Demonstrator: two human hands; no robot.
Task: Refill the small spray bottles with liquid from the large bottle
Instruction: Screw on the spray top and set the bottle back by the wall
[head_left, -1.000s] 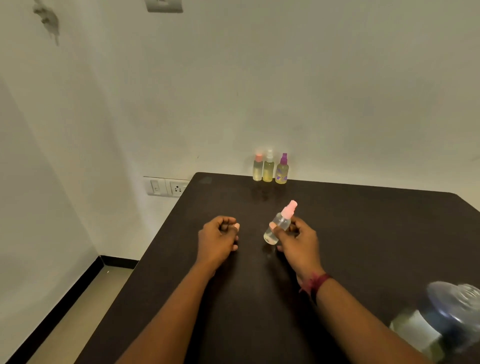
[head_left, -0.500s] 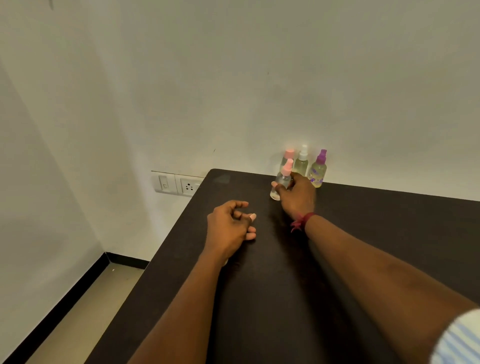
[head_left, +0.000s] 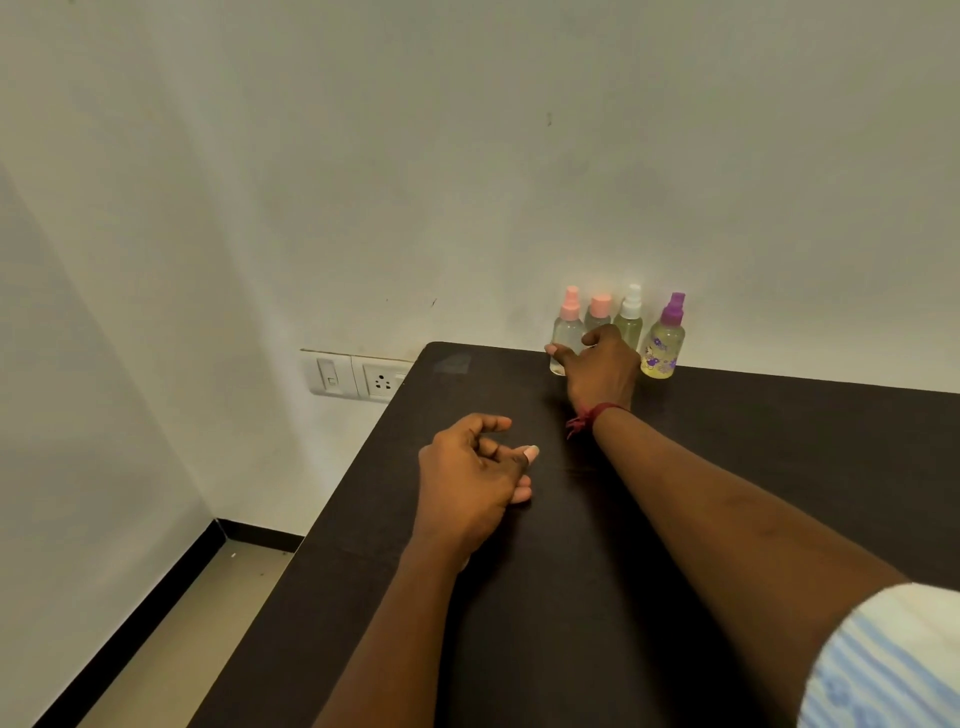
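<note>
Four small spray bottles line the dark table's (head_left: 779, 441) far edge at 12 o'clock, against the white wall (head_left: 467, 156). The right hand (head_left: 602, 371) curls round the clear pink-topped bottle (head_left: 567, 332) at the row's 9 o'clock end. Next stand the pink-capped bottle (head_left: 600, 312), the white-capped bottle (head_left: 630, 322) and the purple-capped bottle (head_left: 662, 345), all yellowish inside. The left hand (head_left: 470, 483) rests loosely curled, holding nothing. A wall socket (head_left: 382, 382) sits at 10 o'clock.

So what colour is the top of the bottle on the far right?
Purple. The spray top shows best in the head view, the only one here.
</note>
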